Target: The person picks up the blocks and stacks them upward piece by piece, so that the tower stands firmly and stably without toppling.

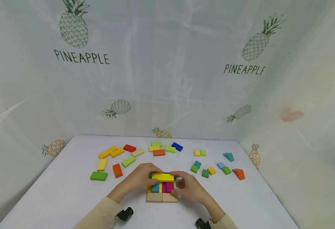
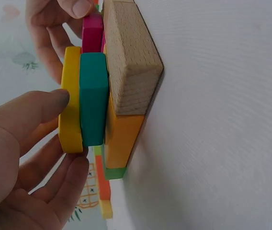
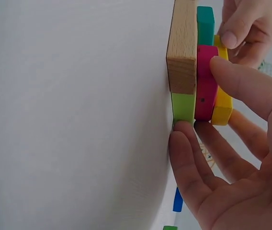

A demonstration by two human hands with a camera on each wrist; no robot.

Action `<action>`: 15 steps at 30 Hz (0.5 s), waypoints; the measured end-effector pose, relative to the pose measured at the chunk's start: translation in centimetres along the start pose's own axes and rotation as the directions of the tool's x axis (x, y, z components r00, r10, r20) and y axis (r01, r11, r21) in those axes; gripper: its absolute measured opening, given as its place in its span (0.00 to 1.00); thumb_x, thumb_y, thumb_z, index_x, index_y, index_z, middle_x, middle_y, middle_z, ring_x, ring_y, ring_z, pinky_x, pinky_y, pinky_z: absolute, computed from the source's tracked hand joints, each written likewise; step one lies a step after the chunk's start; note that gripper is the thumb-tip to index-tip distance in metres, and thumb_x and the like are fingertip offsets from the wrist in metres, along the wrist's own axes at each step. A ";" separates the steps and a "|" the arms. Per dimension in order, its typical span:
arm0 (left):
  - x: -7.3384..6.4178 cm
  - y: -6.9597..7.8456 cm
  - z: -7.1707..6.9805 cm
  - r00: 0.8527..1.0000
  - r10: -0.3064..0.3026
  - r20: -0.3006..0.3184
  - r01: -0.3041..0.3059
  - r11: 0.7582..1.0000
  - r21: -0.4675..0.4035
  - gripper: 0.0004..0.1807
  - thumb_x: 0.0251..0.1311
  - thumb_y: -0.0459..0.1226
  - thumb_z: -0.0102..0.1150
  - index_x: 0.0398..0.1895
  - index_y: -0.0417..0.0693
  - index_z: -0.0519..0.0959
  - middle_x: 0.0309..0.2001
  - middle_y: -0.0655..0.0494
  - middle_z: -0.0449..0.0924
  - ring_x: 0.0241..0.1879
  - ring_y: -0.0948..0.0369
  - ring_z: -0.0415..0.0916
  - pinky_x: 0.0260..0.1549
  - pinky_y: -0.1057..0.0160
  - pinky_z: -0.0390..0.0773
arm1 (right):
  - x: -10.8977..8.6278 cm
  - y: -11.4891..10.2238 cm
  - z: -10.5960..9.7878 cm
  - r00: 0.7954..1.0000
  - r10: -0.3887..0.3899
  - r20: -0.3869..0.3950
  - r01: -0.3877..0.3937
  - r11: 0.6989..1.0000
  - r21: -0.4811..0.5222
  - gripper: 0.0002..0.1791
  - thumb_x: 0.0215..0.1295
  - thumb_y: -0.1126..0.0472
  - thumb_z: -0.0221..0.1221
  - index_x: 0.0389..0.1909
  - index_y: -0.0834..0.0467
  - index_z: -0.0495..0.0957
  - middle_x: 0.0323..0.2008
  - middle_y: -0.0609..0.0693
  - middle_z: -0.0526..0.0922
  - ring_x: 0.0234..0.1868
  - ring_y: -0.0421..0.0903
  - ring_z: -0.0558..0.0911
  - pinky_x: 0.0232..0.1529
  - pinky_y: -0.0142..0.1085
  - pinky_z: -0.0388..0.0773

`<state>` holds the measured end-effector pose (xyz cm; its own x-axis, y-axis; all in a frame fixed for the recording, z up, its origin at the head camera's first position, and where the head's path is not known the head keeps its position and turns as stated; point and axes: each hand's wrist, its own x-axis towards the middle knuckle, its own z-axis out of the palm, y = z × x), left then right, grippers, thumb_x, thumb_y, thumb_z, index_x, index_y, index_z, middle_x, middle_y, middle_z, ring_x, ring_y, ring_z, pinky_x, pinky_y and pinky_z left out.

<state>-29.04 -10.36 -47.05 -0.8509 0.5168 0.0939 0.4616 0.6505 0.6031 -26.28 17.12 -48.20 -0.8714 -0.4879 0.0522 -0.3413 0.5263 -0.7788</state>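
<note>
From my head feed: a pineapple-print curtain point(image 1: 167, 82), a white table point(image 1: 67, 200) before it, and a layered block build point(image 1: 154, 197) near the table's close edge.
I have the left hand point(image 1: 141, 176) pinching the left end of the long yellow block point(image 1: 163, 177), which lies across the build's top; the right hand point(image 1: 191, 188) grips a magenta block point(image 3: 207, 91) beneath it, between thumb and fingertip. A teal block point(image 2: 94, 98) sits under the yellow one's left part; a dark green cube point(image 1: 205, 173) lies apart, rightward.
</note>
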 end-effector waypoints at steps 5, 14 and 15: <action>-0.2 -0.2 -0.1 1.000 0.014 -0.006 -0.014 1.000 -0.005 0.17 0.69 0.41 0.71 0.59 0.59 0.87 0.51 0.70 0.84 0.50 0.65 0.76 0.59 0.54 0.82 | -0.1 -0.1 0.0 1.000 0.015 -0.012 -0.015 1.000 -0.005 0.34 0.65 0.56 0.75 0.71 0.50 0.76 0.64 0.51 0.81 0.49 0.49 0.82 0.49 0.34 0.86; -0.4 -0.3 -0.2 1.000 0.026 -0.002 -0.026 0.999 -0.021 0.17 0.69 0.40 0.71 0.59 0.59 0.87 0.51 0.67 0.85 0.51 0.63 0.77 0.58 0.53 0.82 | 0.1 -0.2 0.2 1.000 0.023 -0.012 -0.023 1.000 0.009 0.33 0.65 0.56 0.75 0.70 0.50 0.77 0.63 0.51 0.82 0.48 0.50 0.83 0.48 0.34 0.86; -0.5 -0.3 -0.2 1.000 0.028 -0.002 -0.028 0.999 -0.021 0.17 0.69 0.40 0.71 0.59 0.59 0.87 0.51 0.67 0.85 0.51 0.63 0.77 0.58 0.53 0.82 | 0.1 -0.2 0.2 1.000 0.023 -0.012 -0.023 1.000 0.009 0.33 0.64 0.56 0.75 0.70 0.50 0.77 0.63 0.51 0.82 0.48 0.50 0.83 0.48 0.33 0.86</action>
<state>-28.82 -10.92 -47.14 -0.8381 0.5338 0.1129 0.4802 0.6236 0.6169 -26.21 16.84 -48.12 -0.8832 -0.4672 0.0415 -0.3179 0.5312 -0.7853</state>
